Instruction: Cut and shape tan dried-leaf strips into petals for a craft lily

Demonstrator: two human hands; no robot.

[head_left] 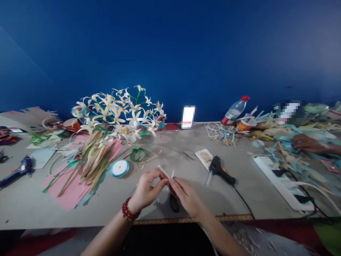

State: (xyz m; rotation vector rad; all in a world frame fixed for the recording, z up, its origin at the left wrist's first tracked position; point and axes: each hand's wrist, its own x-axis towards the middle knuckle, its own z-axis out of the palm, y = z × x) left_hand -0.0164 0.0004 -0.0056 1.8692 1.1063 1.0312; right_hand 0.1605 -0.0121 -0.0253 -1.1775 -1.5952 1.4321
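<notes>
Near the front of the table, my left hand pinches a pale husk strip between thumb and fingers. My right hand meets it, fingertips closed on the same small piece, whose short curled end sticks up. Both hands' fingertips touch. Partly hidden beneath them lies a dark rounded object, perhaps a scissors handle. To the left sits a ribbon spool with a blue edge, near a loop of green tape. A black glue gun rests to the right.
Pale husk flowers stand at the back left, behind dried husks on pink paper. A power strip, a tilted bottle and another person's hand are at right. A blue glue gun lies far left.
</notes>
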